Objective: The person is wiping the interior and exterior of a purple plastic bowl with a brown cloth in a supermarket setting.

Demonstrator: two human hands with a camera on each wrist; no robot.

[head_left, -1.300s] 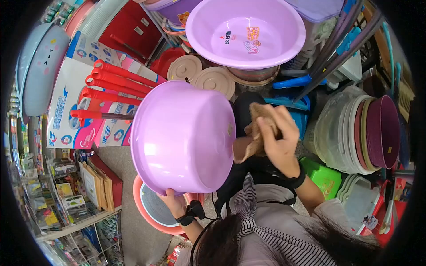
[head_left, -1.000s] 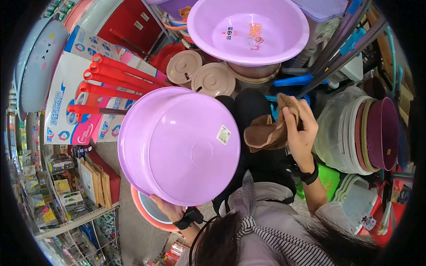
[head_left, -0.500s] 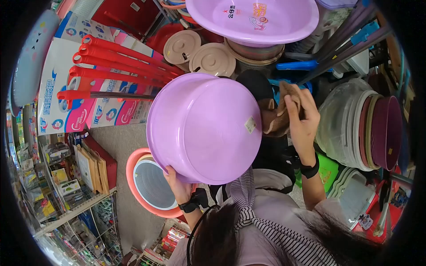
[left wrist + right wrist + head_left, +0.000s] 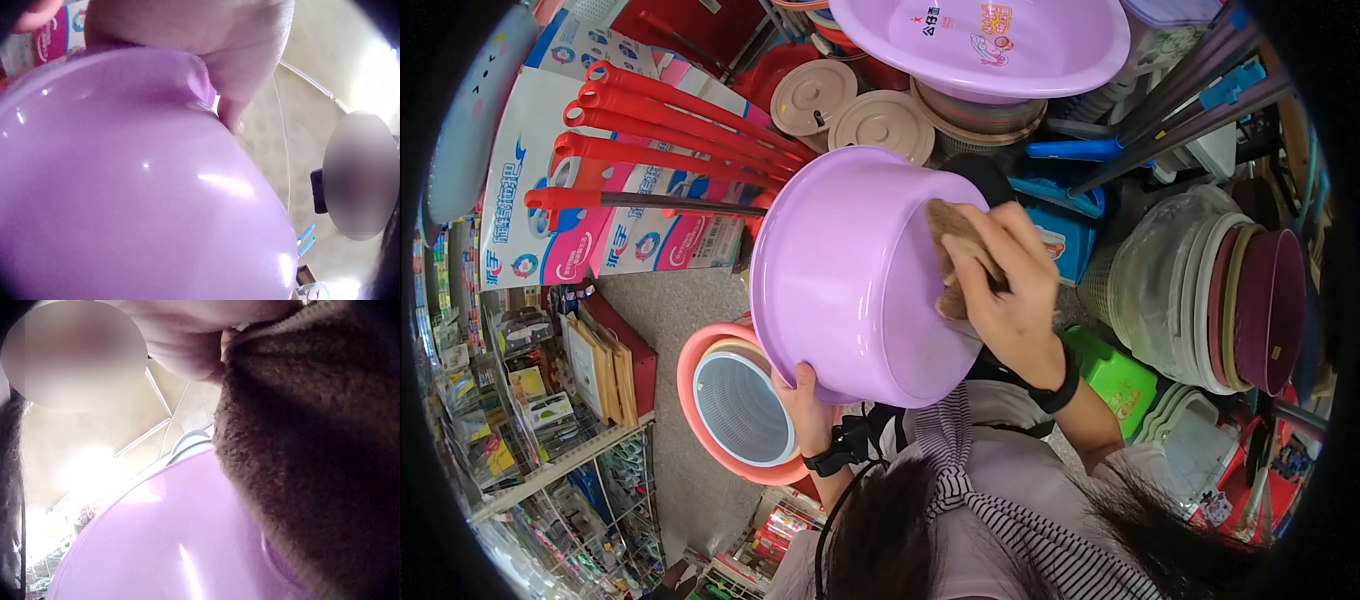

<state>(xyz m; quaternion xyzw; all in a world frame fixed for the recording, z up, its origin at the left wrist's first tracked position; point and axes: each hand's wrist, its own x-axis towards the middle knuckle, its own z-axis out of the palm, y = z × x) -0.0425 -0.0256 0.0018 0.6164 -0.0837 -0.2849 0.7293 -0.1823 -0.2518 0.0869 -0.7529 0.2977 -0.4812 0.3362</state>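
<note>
Past the red handles (image 4: 640, 86) at ten o'clock, the purple basin (image 4: 830, 270) is held in the middle of things, tipped on its side, mouth toward nine o'clock and base toward three. The step in hand looks to me like wiping that base. To do it well, the left hand (image 4: 803, 415) should hold the rim firmly at seven o'clock while the brown cloth (image 4: 945, 240) sweeps flat and evenly; slick plastic would probably twist under a hard push.

As for fingers, the left hand grips the rim, thumb along the outer wall; the basin hides most of the rest, so I can't tell how tightly they press. The right hand (image 4: 1015, 290), at three o'clock, pinches the bunched cloth between thumb and bent fingers, little gap left, with the cloth against the base near two o'clock.
</note>
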